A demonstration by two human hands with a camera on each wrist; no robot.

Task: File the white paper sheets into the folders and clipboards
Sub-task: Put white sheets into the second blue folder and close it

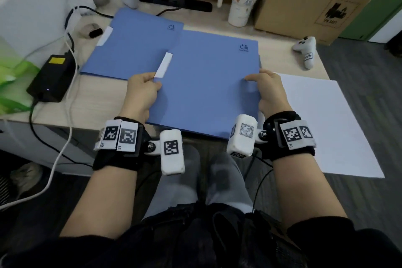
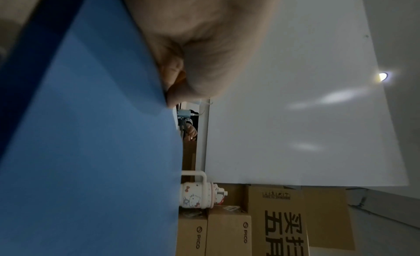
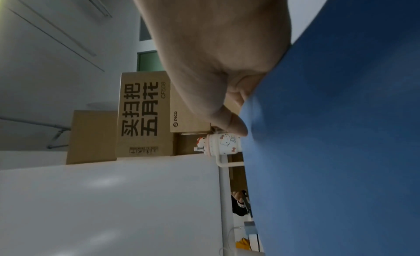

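- Gripping the near blue folder (image 1: 206,85) w/ both hands, a person sits at the desk (image 1: 104,98); folder is flat, matte card, rectangular, w/ a white tab (image 1: 163,65) on its left edge.
- Left hand (image 1: 142,93): forearm straight ahead, wrist band w/ printed markers, thumb on top of the folder's left edge, fingers curled under, so it's pinching that edge. Left wrist view shows the same: thumb pressed on the blue cover (image 2: 90,134).
- Right hand (image 1: 270,91): mirror pose on the folder's right edge, thumb lying on the cover, fingers wrapped below, grasping it. Right wrist view: thumb tip on the blue surface (image 3: 329,152).
- Folder's near edge overhangs the desk's near side, above the person's lap; whether it's lifted off the desk, can't tell.
- 2nd blue folder (image 1: 132,45) lies flat, far-left, partly under the held one; closed, w/ its own white tab.
- White paper sheet (image 1: 326,124), smooth, plain, lies just right of the right hand, sticking out past the desk's near-right corner.
- Far side: cartoon-print tumbler (image 1: 243,0) w/ handle, cardboard boxes (image 1: 304,4); white controller (image 1: 306,50) far-right.
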